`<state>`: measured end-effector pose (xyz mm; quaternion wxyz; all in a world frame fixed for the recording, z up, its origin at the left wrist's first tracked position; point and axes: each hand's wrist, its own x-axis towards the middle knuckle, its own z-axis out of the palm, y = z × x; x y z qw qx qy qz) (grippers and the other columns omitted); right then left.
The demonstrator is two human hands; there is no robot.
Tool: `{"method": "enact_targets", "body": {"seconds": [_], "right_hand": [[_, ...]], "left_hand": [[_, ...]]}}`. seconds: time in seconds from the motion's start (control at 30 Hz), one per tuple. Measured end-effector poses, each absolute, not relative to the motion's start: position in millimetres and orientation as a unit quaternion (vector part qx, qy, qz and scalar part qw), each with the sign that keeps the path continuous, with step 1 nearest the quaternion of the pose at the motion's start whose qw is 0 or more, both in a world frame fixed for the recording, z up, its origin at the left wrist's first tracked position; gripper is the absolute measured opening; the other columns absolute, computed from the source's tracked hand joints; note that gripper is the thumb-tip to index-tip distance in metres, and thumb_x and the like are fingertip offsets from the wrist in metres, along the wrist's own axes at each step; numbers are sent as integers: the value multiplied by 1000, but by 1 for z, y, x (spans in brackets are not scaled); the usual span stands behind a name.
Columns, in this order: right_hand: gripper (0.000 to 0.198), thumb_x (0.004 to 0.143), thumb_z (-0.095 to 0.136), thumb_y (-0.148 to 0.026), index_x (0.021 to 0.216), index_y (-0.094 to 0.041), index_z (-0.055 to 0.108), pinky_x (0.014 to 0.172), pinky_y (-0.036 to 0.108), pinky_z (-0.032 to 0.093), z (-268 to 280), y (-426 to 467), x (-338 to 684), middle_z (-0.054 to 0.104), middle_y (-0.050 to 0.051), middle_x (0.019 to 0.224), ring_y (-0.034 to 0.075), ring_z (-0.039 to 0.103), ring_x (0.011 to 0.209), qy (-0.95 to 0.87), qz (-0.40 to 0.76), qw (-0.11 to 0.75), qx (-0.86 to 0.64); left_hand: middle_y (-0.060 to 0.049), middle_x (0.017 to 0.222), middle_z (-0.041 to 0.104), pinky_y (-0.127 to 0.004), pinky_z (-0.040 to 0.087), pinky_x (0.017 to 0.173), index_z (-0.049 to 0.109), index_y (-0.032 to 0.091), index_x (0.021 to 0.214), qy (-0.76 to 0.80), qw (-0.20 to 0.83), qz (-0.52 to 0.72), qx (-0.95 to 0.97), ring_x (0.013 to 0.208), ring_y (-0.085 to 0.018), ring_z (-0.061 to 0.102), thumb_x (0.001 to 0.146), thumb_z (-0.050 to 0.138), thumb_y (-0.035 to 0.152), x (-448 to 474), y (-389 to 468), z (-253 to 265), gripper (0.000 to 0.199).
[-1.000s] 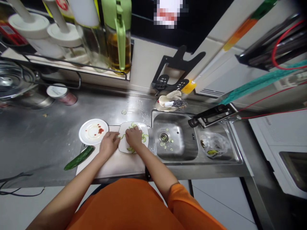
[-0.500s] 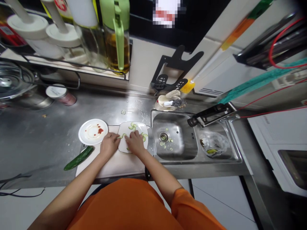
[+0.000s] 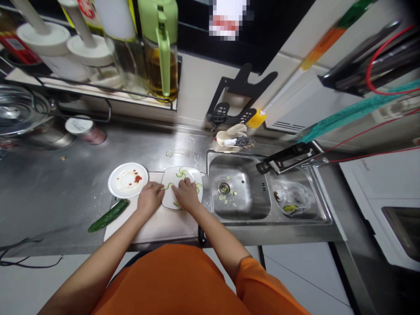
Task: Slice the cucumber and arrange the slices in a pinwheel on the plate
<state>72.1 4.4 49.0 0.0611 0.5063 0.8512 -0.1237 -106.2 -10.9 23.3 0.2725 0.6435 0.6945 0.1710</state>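
A white square plate point(image 3: 169, 199) lies on the pale cutting board point(image 3: 154, 229), with thin, curved cucumber slices point(image 3: 181, 172) set out in groups near its rim. At the plate's left edge, the closed fingertips of my left hand point(image 3: 150, 197) are on a cucumber slice. Over the plate's middle is my right hand point(image 3: 187, 196), its fingers bent downward and somewhat apart, the index fingertip near the same group of slices. The palm hides part of the plate. A whole green cucumber point(image 3: 108, 216) rests across the board's left edge.
A round white plate point(image 3: 113, 181) with small red pieces stands behind my left hand. Right of the board is a steel sink point(image 3: 244, 205) with slices around its drain; a plastic bag point(image 3: 292, 199) lies beyond. A black handle point(image 3: 202, 236) shows at the board's front-right corner.
My right hand's fingers have shifted very slightly on the plate. My left hand stays at the plate's left edge. The camera view has moved a little.
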Motion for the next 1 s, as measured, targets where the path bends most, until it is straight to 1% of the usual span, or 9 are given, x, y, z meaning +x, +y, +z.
{"method": "enact_targets", "body": {"seconds": [0.17, 0.27, 0.33, 0.47, 0.57, 0.7, 0.77, 0.9, 1.0], "right_hand": [[28, 93, 44, -25, 115, -28, 61, 78, 39, 33, 50, 4, 73, 51, 11, 103, 29, 35, 106, 851, -129, 56, 506], [28, 93, 44, -25, 115, -28, 61, 78, 39, 33, 52, 2, 73, 52, 11, 103, 29, 35, 105, 847, -132, 52, 512], [28, 92, 46, -23, 114, -29, 62, 77, 38, 32, 54, 0, 74, 52, 11, 102, 28, 34, 104, 840, -136, 49, 522], [28, 89, 49, -22, 113, -29, 63, 76, 37, 32, 56, -7, 75, 53, 11, 102, 27, 35, 101, 829, -147, 41, 537], [25, 90, 48, -22, 107, -27, 65, 74, 35, 31, 56, -13, 73, 53, 11, 101, 27, 35, 100, 830, -151, 30, 536], [23, 92, 45, -23, 99, -25, 66, 70, 34, 29, 55, -19, 70, 54, 10, 101, 26, 35, 100, 833, -151, 23, 532], [21, 91, 46, -22, 96, -24, 66, 70, 34, 29, 56, -21, 68, 55, 10, 100, 26, 35, 99, 832, -150, 24, 533], [21, 91, 47, -20, 93, -23, 67, 71, 34, 29, 57, -24, 66, 55, 10, 99, 27, 35, 100, 831, -150, 20, 535], [21, 91, 48, -21, 94, -23, 68, 72, 35, 30, 58, -25, 65, 56, 10, 100, 27, 36, 101, 827, -159, 15, 539]], "left_hand": [[-9, 100, 65, -31, 46, 86, 71, 19, 99, 697, 277, 187, 634, 93, -22, 60, 81, 51, 35, -108, -10, 30, 31], [-9, 102, 66, -30, 45, 85, 71, 20, 101, 712, 260, 184, 625, 94, -22, 60, 82, 50, 37, -117, -14, 40, 33], [-9, 103, 66, -31, 45, 82, 71, 22, 103, 739, 238, 153, 612, 93, -23, 60, 83, 49, 39, -126, -18, 48, 35], [-10, 102, 67, -32, 43, 70, 69, 25, 106, 769, 213, 49, 601, 87, -26, 61, 85, 45, 41, -138, -30, 60, 36], [-11, 98, 67, -31, 40, 63, 69, 24, 103, 762, 217, -19, 609, 82, -26, 62, 87, 39, 41, -136, -34, 62, 37], [-14, 96, 68, -31, 38, 60, 68, 20, 101, 765, 215, -62, 604, 80, -27, 62, 90, 32, 42, -129, -30, 58, 43], [-15, 97, 68, -31, 38, 60, 67, 19, 101, 768, 209, -68, 602, 82, -28, 63, 90, 32, 41, -127, -27, 55, 43], [-12, 102, 68, -31, 39, 62, 66, 21, 106, 777, 208, -53, 592, 85, -27, 63, 88, 37, 38, -127, -26, 50, 38], [-11, 103, 68, -30, 39, 63, 67, 22, 102, 784, 215, -22, 582, 85, -26, 62, 86, 40, 37, -127, -27, 49, 34]]}}
